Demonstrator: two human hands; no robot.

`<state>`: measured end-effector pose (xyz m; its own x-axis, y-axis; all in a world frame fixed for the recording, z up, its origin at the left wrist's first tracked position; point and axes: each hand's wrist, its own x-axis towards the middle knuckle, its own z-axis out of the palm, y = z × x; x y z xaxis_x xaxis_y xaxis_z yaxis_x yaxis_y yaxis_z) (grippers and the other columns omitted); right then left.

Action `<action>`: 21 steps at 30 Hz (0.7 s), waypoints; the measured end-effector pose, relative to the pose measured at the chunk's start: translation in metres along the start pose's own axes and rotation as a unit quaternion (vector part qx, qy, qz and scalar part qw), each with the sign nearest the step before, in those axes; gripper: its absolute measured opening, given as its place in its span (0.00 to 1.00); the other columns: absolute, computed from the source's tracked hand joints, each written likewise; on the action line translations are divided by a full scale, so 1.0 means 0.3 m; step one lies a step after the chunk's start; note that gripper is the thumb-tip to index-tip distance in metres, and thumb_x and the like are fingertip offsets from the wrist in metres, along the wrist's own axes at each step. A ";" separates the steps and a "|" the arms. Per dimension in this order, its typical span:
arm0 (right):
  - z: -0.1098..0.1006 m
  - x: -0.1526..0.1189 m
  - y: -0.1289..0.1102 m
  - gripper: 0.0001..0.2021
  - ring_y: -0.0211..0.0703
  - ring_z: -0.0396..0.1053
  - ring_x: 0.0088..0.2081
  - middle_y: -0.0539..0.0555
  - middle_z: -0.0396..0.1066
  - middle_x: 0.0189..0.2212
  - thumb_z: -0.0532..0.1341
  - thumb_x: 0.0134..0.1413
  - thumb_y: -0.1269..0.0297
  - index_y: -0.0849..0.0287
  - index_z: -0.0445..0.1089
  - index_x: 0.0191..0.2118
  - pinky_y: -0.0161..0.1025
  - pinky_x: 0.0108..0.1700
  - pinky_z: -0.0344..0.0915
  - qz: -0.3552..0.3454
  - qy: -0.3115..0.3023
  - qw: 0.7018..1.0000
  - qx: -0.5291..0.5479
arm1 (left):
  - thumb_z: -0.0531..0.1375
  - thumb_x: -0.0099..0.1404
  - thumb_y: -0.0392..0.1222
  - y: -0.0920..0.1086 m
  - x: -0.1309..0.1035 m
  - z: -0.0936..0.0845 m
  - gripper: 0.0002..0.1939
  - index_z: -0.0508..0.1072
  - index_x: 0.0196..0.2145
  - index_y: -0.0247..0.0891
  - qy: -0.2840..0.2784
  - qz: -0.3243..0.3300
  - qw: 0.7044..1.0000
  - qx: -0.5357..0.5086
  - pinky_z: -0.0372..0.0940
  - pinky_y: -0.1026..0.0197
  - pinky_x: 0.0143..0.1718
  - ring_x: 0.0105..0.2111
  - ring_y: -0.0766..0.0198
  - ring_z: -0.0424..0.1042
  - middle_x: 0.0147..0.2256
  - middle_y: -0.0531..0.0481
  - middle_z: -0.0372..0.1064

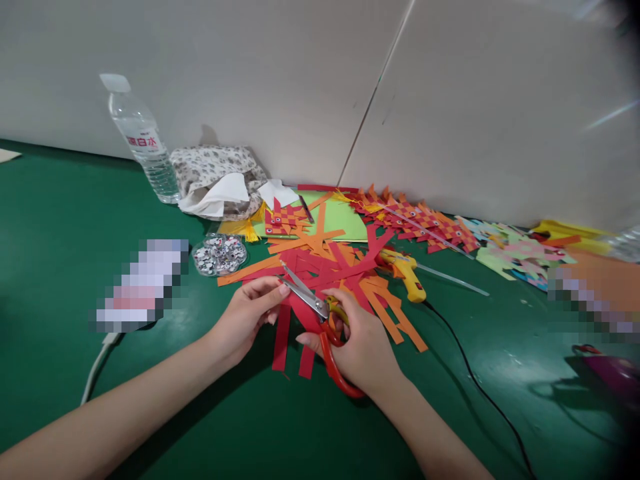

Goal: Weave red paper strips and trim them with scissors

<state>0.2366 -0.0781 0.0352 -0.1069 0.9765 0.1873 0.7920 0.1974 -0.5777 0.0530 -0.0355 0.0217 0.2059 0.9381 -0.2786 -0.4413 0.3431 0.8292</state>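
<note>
Red-handled scissors (pixel 313 301) are in my right hand (pixel 367 343), their blades parted slightly and pointing up and left. My left hand (pixel 255 313) is closed in a pinch by the blades, thumb against fingers; what it holds is too small or hidden to make out. Just behind and below the blades are red paper strips (pixel 282 343), some hanging or lying toward me. Beyond the hands a loose heap of orange paper strips (pixel 320 233) and more red ones covers the table.
A yellow glue gun (pixel 413 283) with a black cord lies right of the heap. Nearby are a pack of googly eyes (pixel 220 255), a blurred phone (pixel 145 283) on a cable, a water bottle (pixel 143 143), a patterned cloth pouch (pixel 215 163) and woven paper fish (pixel 425 223) along the wall.
</note>
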 end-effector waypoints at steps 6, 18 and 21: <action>0.002 0.000 0.007 0.35 0.45 0.67 0.25 0.50 0.66 0.21 0.65 0.41 0.40 0.62 0.64 0.49 0.39 0.28 0.64 -0.004 0.010 1.000 -0.020 | 0.72 0.44 0.46 0.002 0.003 0.000 0.13 0.74 0.23 0.36 -0.004 0.009 1.000 0.006 0.50 0.72 0.16 0.15 0.77 0.54 0.15 0.60 0.60; 0.011 0.005 0.014 0.28 0.43 0.68 0.23 0.50 0.67 0.21 0.64 0.45 0.43 0.60 0.66 0.46 0.37 0.26 0.63 -0.011 0.025 0.999 -0.028 | 0.71 0.47 0.47 0.003 0.000 0.000 0.12 0.75 0.25 0.36 -0.010 0.009 1.000 0.012 0.48 0.72 0.17 0.15 0.78 0.53 0.16 0.60 0.60; 0.011 0.004 0.012 0.28 0.43 0.68 0.23 0.50 0.67 0.20 0.64 0.46 0.43 0.60 0.66 0.46 0.37 0.26 0.63 -0.009 0.026 0.999 -0.029 | 0.70 0.47 0.47 0.003 0.001 -0.001 0.13 0.75 0.24 0.36 -0.003 0.011 1.000 0.022 0.47 0.71 0.16 0.15 0.77 0.53 0.15 0.60 0.60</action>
<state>0.2374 -0.0759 0.0307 -0.0908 0.9670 0.2382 0.8245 0.2072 -0.5266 0.0525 -0.0350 0.0224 0.2016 0.9452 -0.2567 -0.4064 0.3192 0.8561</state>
